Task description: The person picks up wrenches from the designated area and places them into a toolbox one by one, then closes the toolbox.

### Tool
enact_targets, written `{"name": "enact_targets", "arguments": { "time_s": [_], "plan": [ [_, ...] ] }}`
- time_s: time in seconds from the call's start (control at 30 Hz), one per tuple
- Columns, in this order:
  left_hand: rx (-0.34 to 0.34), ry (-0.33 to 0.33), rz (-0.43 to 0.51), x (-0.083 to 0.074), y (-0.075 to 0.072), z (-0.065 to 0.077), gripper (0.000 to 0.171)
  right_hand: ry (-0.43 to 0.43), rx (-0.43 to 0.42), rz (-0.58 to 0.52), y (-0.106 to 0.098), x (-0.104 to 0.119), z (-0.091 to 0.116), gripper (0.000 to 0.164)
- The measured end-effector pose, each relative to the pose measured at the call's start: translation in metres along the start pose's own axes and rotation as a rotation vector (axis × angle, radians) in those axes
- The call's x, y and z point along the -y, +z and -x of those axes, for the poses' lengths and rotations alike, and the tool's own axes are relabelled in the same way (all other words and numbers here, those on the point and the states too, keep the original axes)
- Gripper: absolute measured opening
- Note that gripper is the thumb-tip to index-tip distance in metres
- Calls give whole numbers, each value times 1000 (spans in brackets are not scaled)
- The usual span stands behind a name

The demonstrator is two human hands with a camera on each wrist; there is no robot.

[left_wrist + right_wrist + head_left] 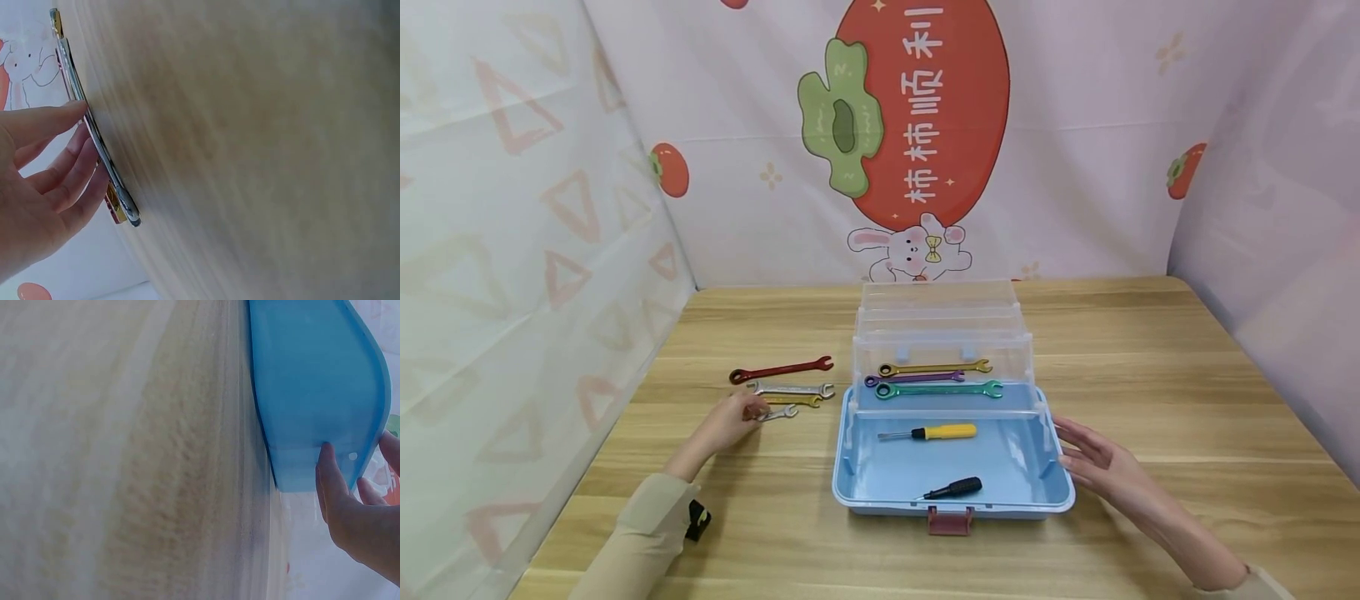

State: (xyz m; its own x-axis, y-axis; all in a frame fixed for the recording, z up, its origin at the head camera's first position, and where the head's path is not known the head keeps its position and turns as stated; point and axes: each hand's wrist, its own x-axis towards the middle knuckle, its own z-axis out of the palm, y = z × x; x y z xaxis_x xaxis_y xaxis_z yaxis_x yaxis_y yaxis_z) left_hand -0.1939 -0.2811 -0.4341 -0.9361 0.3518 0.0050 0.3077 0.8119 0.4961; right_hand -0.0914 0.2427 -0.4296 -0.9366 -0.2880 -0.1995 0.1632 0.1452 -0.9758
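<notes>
My left hand [735,419] is over the left end of a small silver wrench [781,413], its thumb and fingertips [76,107] pinching that wrench [106,156] close to the table. Just beyond it lie a yellow wrench [801,401], a larger silver wrench [793,389] and a red wrench [782,369]. On the other side my right hand [1105,467] rests with extended fingers against the right end of a blue toolbox [842,492]. Inside the toolbox lie a yellow-handled screwdriver [949,432] and a black-handled screwdriver [962,487].
The toolbox's clear lid [940,323] stands raised at the back. Gold [936,367], purple [925,377] and green [940,389] wrenches show in its upper part. A reddish latch [950,522] hangs at the front. Patterned cloth walls [760,225] border the wooden table [1187,375].
</notes>
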Motion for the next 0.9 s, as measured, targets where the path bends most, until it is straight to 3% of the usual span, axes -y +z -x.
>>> {"name": "enact_targets", "arguments": {
  "time_s": [0.3,0.6,0.9],
  "plan": [
    [31,-23,-11,0,0,-4,16,-2,8,-6,0,1,0,63],
    [138,-10,98,5,-3,-7,16,-16,12,-14,0,1,0,63],
    [177,2,172,9,-5,-8,16,-43,9,-26,0,-2,-1,63]
  ]
}}
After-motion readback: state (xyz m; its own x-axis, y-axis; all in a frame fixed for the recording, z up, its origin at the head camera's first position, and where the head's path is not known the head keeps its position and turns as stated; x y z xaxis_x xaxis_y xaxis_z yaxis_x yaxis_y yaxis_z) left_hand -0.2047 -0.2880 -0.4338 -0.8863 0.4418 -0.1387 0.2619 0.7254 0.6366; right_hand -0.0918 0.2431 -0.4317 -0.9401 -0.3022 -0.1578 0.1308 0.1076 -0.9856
